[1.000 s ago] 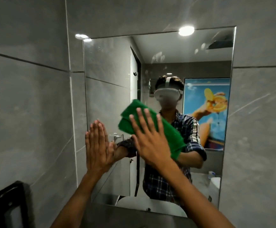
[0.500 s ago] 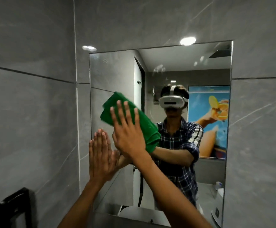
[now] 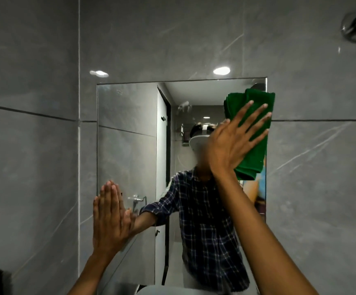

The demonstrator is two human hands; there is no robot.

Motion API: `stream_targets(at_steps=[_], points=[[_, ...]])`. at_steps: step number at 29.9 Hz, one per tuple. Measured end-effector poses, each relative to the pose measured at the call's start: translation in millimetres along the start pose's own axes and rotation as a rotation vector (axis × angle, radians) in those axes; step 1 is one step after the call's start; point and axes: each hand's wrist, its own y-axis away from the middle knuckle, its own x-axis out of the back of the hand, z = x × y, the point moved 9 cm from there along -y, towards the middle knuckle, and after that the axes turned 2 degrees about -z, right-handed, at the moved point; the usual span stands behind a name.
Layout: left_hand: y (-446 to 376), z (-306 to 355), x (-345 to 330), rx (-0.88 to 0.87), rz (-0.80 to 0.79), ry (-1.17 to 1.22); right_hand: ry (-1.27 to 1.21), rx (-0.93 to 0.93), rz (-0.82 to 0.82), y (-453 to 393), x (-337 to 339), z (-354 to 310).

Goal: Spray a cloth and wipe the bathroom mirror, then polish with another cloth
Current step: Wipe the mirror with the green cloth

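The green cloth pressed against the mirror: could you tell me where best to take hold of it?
Probably the lower end of the green cloth, coming from below: its folded layers hang clear under the right hand, which pins the upper part flat against the mirror.

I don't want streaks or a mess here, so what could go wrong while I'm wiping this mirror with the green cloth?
1. Your left hand is pressed flat on the mirror near its lower left edge; it will likely leave prints there.
2. The green cloth overlaps the mirror's right edge onto the grey tile, so it may pick up grime and smear it back.
3. Your right hand holds it with spread fingers only; the hanging lower fold could slip.
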Motion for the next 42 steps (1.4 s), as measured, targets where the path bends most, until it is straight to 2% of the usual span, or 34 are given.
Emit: stream_targets(at_steps=[3, 9, 11, 14, 17, 19, 20, 22, 27, 30, 34, 39, 42], points=[[-6, -3, 1, -0.008, 0.042, -0.009, -0.045, -0.002, 0.011, -6, -7, -50], [-5, 1, 6, -0.040, 0.084, -0.009, -0.158, 0.176, -0.039, 57, -44, -161], [-3, 3, 3, -0.038, 0.077, 0.011, -0.194, 0.353, -0.110, 90, -62, -202], [-7, -6, 5, -0.036, 0.085, 0.003, -0.176, 0.754, -0.257, 155, -95, -256], [-7, -11, 5, -0.035, 0.084, -0.001, -0.027, 1.066, -0.314, 185, -107, -251], [-6, -8, 1, -0.043, 0.078, -0.023, 0.017, 1.155, -0.326, 174, -99, -218], [-5, -14, 3, -0.038, 0.081, -0.042, -0.001, 1.138, -0.316, 162, -93, -202], [-8, -11, 3, -0.045, 0.091, -0.048, 0.011, 0.985, -0.256, 112, -72, -154], [-4, -6, 1, -0.033, 0.084, -0.057, 0.070, 0.315, 0.029, -32, -3, -33], [-4, 2, -1, -0.054, 0.093, -0.085, 0.055, 0.091, 0.060, -52, 4, -17], [-8, 5, -1, -0.066, 0.090, -0.070, -0.001, 0.121, 0.049, -18, -13, -74], [-6, -2, 3, -0.052, 0.106, -0.035, -0.110, 0.373, -0.091, 67, -59, -191], [-8, -3, 3, -0.059, 0.107, 0.000, -0.174, 0.609, -0.183, 123, -84, -238]])
